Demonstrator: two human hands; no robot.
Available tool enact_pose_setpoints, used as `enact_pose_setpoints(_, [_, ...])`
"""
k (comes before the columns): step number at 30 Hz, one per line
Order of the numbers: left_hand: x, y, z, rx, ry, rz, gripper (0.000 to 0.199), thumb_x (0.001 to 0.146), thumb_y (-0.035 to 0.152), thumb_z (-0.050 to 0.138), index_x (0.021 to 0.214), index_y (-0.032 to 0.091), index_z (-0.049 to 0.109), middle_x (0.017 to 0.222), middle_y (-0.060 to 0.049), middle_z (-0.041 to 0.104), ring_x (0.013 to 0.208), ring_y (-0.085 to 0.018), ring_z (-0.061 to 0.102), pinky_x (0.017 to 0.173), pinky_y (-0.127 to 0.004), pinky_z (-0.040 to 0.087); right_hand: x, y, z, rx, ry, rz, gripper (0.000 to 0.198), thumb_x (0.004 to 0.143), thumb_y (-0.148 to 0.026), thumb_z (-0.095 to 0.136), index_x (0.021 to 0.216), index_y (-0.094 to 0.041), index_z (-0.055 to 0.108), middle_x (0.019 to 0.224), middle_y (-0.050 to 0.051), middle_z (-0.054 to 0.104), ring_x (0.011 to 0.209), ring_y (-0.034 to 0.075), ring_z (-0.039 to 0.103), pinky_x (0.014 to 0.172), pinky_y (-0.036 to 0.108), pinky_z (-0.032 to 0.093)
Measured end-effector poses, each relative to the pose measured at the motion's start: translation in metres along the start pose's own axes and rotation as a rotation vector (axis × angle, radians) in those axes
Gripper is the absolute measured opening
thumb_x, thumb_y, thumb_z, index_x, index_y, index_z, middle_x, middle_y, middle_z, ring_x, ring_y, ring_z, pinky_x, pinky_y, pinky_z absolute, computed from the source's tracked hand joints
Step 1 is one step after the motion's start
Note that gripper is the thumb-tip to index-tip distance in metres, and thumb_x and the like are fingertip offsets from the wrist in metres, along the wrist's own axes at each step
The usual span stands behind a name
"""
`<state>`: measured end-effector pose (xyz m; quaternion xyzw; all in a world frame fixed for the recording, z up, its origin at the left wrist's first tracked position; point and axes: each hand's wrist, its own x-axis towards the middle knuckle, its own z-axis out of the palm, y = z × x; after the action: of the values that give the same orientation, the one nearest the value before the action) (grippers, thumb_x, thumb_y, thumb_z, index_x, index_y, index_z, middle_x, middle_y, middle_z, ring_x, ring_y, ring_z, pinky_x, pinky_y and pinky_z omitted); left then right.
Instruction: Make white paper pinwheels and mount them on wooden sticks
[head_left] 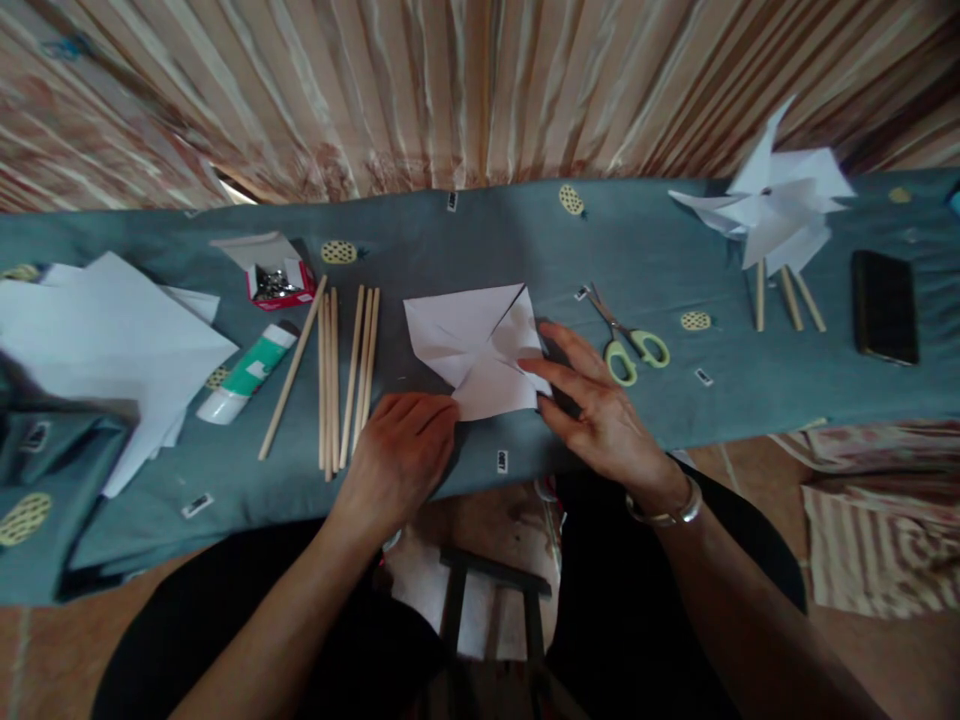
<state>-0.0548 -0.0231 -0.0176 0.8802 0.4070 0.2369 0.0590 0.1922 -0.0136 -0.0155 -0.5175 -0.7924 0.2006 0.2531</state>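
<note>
A white square of paper [487, 350] with slits cut in from its corners lies flat on the cloth in front of me. My left hand [405, 450] has its fingers curled together at the paper's near left corner, pinching it; the fingertips are partly hidden. On the right side, my right hand [600, 405] rests with fingers apart, one fingertip on top of the sheet and the others along its edge. Scissors with light green handles [626, 345] lie just beyond my right hand. Several thin wooden sticks [330, 380] lie left of the paper, near my left hand.
At the left are a glue stick [251, 370], an open red box of metal pins or clips [279, 285] and stacked white paper [112, 350]. Finished paper pinwheels [780, 200] on sticks and a black phone [885, 305] lie right. A striped curtain [450, 90] hangs behind.
</note>
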Motion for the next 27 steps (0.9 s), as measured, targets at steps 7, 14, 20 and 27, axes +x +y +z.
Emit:
enact_pose_setpoints(7, [-0.003,-0.005,-0.004,-0.032,0.021,0.002,0.015,0.092,0.009,0.053,0.1,0.012,0.067,0.098,-0.01,0.076,0.087,-0.021,0.071,0.079,-0.036,0.056,-0.001,0.003,-0.003,0.013,0.006,0.007,0.047,0.09,-0.014,0.052,0.134,-0.029,0.059,0.158,0.003,0.041,0.149,0.026,0.034,0.12,0.057,0.032])
enact_pose_setpoints(14, [-0.007,-0.006,-0.007,-0.05,0.003,0.012,0.014,0.093,0.01,0.054,0.099,0.012,0.066,0.1,-0.009,0.076,0.088,-0.021,0.071,0.08,-0.036,0.057,-0.002,-0.005,-0.005,0.205,-0.044,0.029,0.029,0.089,-0.024,0.066,0.117,-0.029,0.07,0.159,0.003,0.041,0.149,0.027,0.034,0.121,0.057,0.032])
enact_pose_setpoints(20, [-0.006,-0.006,-0.008,-0.022,-0.009,0.015,0.015,0.091,0.009,0.053,0.096,0.012,0.067,0.099,-0.01,0.076,0.087,-0.022,0.071,0.079,-0.038,0.056,0.001,-0.005,-0.008,0.318,-0.035,0.06,0.012,0.09,-0.029,0.067,0.098,-0.028,0.075,0.152,0.003,0.05,0.144,0.026,0.042,0.119,0.056,0.035])
enact_pose_setpoints(27, [-0.004,0.008,0.0,-0.06,0.025,0.015,0.02,0.092,0.018,0.058,0.11,0.011,0.065,0.106,-0.013,0.074,0.095,-0.026,0.068,0.081,-0.042,0.057,0.003,-0.004,0.005,0.311,-0.031,0.043,0.012,0.092,-0.026,0.063,0.083,-0.024,0.072,0.15,0.001,0.053,0.148,0.026,0.036,0.121,0.053,0.033])
